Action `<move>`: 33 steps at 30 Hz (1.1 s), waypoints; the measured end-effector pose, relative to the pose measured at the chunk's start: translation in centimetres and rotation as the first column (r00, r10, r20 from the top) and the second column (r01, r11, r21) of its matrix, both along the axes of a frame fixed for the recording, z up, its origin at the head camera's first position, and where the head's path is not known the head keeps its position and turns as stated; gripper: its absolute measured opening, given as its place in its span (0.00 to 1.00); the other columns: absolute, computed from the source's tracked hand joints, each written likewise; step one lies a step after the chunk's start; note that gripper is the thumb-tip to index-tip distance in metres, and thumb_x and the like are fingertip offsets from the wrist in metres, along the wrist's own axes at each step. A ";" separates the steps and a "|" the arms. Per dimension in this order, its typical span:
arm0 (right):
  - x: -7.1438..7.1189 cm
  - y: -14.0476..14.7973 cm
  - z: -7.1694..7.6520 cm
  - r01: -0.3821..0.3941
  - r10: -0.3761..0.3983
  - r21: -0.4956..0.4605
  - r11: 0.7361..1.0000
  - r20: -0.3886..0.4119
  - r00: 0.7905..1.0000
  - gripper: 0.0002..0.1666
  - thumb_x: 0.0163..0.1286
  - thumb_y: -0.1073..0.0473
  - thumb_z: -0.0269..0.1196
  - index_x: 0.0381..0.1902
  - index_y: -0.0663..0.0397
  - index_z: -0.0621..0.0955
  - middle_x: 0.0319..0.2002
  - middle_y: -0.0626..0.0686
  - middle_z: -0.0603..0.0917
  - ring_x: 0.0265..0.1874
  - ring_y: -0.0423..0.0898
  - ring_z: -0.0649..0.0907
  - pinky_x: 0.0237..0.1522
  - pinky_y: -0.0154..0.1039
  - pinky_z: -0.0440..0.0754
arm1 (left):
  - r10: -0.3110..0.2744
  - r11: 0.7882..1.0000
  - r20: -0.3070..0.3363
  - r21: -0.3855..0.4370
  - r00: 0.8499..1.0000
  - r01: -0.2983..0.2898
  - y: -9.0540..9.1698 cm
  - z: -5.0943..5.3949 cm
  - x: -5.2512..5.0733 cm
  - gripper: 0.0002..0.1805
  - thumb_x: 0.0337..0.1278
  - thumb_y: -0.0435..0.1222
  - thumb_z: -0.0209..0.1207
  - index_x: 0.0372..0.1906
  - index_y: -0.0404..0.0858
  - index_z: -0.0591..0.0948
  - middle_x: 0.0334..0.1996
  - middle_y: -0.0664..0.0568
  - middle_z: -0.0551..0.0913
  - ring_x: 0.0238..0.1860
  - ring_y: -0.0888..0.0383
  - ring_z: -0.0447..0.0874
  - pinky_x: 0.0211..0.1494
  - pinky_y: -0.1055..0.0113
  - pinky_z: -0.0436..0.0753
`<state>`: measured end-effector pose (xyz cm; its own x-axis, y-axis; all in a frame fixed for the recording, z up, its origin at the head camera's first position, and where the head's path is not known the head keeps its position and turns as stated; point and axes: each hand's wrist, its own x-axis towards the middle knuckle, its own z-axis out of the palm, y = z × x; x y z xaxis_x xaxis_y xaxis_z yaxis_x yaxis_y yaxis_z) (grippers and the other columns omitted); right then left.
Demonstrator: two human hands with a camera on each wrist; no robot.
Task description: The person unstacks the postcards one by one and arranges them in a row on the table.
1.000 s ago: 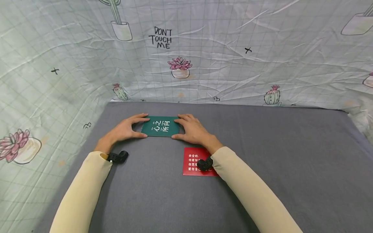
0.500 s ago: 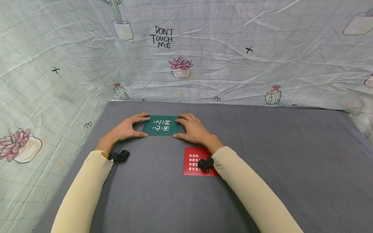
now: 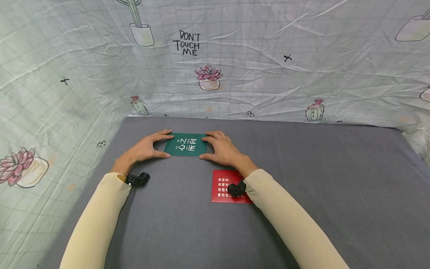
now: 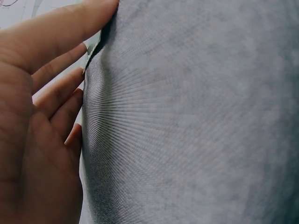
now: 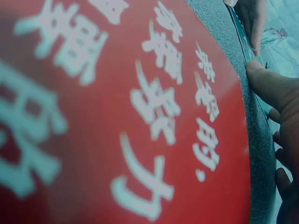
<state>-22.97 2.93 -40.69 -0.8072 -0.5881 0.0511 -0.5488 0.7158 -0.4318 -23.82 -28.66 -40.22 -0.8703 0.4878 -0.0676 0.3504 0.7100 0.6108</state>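
Note:
A dark green card (image 3: pixel 174 150) with white characters lies near the back of the grey cloth, between both hands. The left hand (image 3: pixel 142 149) grips its left end, thumb at the near edge and fingers at the far edge. At the other end, the right hand (image 3: pixel 224 150) holds it the same way. Below the right wrist lies a red card (image 3: pixel 218 174) with white writing, partly covered by the wrist camera and sleeve. The right wrist view shows the red card (image 5: pixel 226 154) close up, with the right thumb beyond it on the green card's edge.
Grey cloth (image 3: pixel 178 224) covers the table surface. A pale grid-patterned sheet (image 3: pixel 248 74) with plant drawings rises behind and along the left side. Black cameras are strapped to both wrists.

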 end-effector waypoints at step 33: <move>1.4 2.1 2.5 -0.042 0.044 -0.121 0.992 0.015 0.999 0.41 0.61 0.41 0.65 0.68 0.53 0.69 0.69 0.55 0.62 0.67 0.51 0.59 0.64 0.49 0.65 | 0.063 0.998 -0.129 0.004 0.990 -0.063 2.3 2.2 1.2 0.44 0.46 0.50 0.71 0.68 0.39 0.69 0.71 0.46 0.60 0.71 0.44 0.52 0.68 0.42 0.54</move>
<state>-21.55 5.07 -38.17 -0.7826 -0.6128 0.1096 -0.5694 0.6335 -0.5239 -22.63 -26.33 -38.02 -0.9006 0.4321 0.0471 0.3812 0.7331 0.5632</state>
